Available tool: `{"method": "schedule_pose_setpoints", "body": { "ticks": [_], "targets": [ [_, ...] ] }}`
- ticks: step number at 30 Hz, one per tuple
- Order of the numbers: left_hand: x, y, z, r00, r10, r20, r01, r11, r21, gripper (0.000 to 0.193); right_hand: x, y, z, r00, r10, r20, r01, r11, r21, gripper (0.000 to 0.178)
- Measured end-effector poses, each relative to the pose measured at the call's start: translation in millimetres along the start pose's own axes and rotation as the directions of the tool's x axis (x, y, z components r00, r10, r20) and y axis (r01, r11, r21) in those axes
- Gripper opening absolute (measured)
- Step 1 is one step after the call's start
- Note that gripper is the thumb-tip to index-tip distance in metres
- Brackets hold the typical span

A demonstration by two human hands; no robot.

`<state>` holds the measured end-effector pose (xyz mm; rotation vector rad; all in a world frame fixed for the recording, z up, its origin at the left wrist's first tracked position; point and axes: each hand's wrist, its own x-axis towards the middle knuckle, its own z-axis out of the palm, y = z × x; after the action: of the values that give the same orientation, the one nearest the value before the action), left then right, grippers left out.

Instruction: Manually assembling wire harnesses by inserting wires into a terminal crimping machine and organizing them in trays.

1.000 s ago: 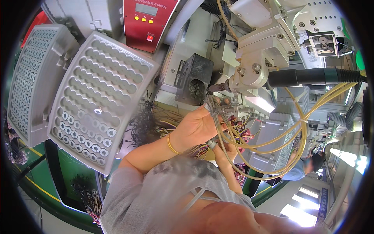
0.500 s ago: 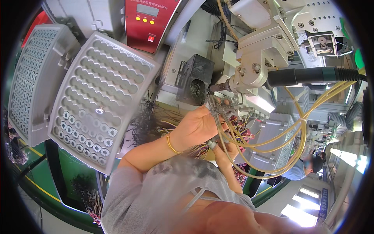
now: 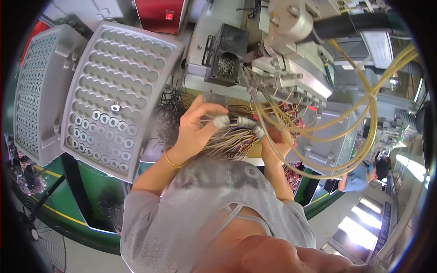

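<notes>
My left hand (image 3: 191, 132) is over a bundle of thin coloured wires (image 3: 234, 142), its index finger and thumb curved with a gap between the tips. A pale finger cot (image 3: 221, 121) covers the thumb tip. Close by on the right, my right hand (image 3: 276, 142) has its covered fingertips drawn together beside the wires, partly behind yellowish hoses (image 3: 296, 169). Whatever it pinches is too small to make out. Just beyond the hands is a metal clamp fixture (image 3: 277, 82) with the hoses running from it.
A grey tray (image 3: 175, 50) with rows of round pockets, some holding metal rings (image 3: 104, 119), stands at left beside another filled tray (image 3: 50, 95). A black box (image 3: 232, 41) and a red control unit (image 3: 161, 18) lie beyond. Another person (image 3: 359, 177) sits far right.
My left hand has drawn back from the metal fixture, toward me and to the left, and its fingers have parted. My right hand shows more fully beside the wires. The whole view has shifted.
</notes>
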<state>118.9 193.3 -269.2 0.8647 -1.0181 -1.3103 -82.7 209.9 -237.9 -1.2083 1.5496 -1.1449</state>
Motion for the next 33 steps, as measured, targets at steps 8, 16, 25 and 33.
{"method": "schedule_pose_setpoints", "body": {
  "ticks": [8,16,25,33],
  "targets": [
    [-7,7,22,0.977,0.083,0.197,-0.145,0.936,0.322,0.021,-5,10,-4,0.952,-0.149,0.266,0.225,0.933,-0.282,0.042],
    [-13,-6,15,0.892,0.374,0.256,-0.433,0.537,0.725,0.022,61,8,-118,0.769,-0.437,-0.466,0.215,0.864,-0.456,0.025],
    [-37,-14,-41,0.928,0.165,0.333,-0.335,-0.014,0.942,0.009,184,96,-213,0.858,-0.482,-0.177,0.06,0.437,-0.898,0.045],
    [-50,-29,-52,0.93,0.117,0.348,-0.342,-0.07,0.937,0.013,199,101,-225,0.813,-0.532,-0.236,0.015,0.424,-0.906,0.034]
  ]
}}
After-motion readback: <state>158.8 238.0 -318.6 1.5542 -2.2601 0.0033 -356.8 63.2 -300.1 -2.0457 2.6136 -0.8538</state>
